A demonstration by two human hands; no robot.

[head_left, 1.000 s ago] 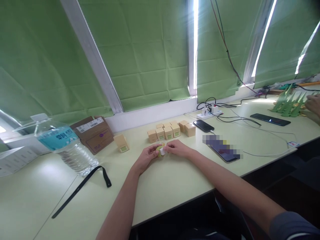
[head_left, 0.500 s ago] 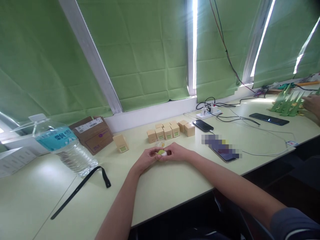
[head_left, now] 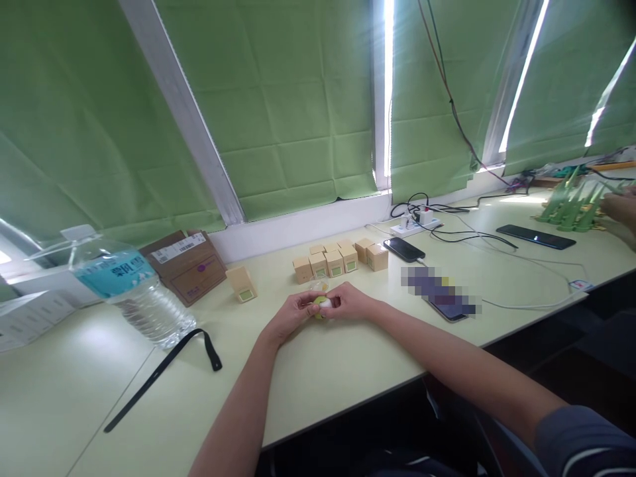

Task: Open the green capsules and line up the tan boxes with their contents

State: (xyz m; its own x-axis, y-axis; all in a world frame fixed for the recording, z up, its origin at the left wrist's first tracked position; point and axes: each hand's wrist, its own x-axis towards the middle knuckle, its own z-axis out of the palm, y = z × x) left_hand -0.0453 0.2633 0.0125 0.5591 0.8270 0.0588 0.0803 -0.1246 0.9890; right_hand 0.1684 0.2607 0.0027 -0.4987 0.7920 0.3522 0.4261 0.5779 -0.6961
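Head view: the left hand (head_left: 289, 317) and the right hand (head_left: 354, 303) meet over the table (head_left: 342, 371), pinching a small green-and-white object (head_left: 320, 304) between them. Left thumb and fingers close on its green side; right fingertips close on the white part. The fingers cover so much that its full shape cannot be told, nor whether green and white are one piece or two. It sits near the front of the grouped cardboard boxes (head_left: 336, 266), and whether it touches the tabletop is unclear. Just behind the fingers lies a clear item with a yellowish spot (head_left: 319, 286), partly hidden and too small to identify.

Boxes at the back of the group are mostly blocked by those in front; the print on their green labels is unreadable. One more cardboard box (head_left: 241, 285) stands apart to the left, near a brown carton (head_left: 186, 268) partly hidden by a water bottle (head_left: 161, 308). White boxes (head_left: 37, 321) are cut off by the left edge. Pixelation covers most of a phone (head_left: 454, 317) on the right. At the far right, another person's hand (head_left: 623, 207), cropped and blurred, is beside green spiky pieces (head_left: 571, 207); its grip cannot be told.
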